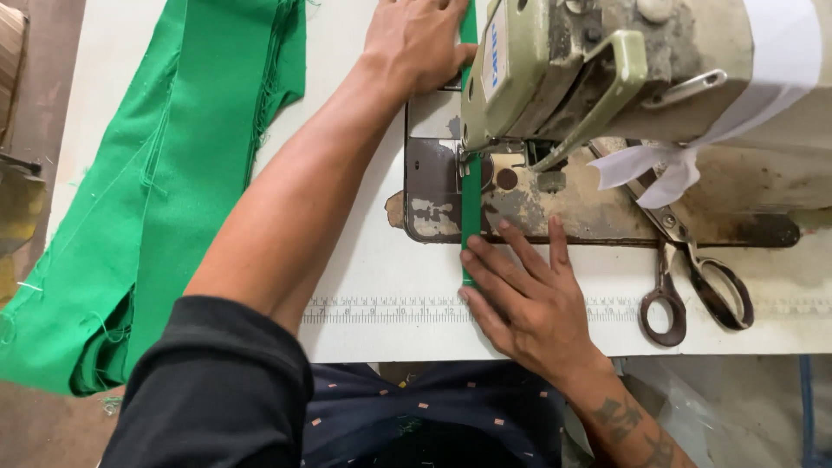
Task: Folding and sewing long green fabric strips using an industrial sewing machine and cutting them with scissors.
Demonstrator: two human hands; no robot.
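I see my right hand (529, 299) flat, fingers together, steadying the narrow green fabric strip (471, 217) at six o'clock of the worn sewing machine (624, 78); my left hand (416, 39) presses it flat at twelve, keeping it straight.

A pile of green cloth (147, 191) with frayed edges is spread down the left side of the frame, draped over the near edge of the white table (381, 260). A pair of worn metal scissors (693, 277) is laid at the right of the frame, the handles turned toward the lower edge and the blades tucked under a strip of white fabric (650, 169). A printed ruler strip (390, 309) is seen running along the table's near edge. A brown floor (35, 425) is visible at the lower left corner.
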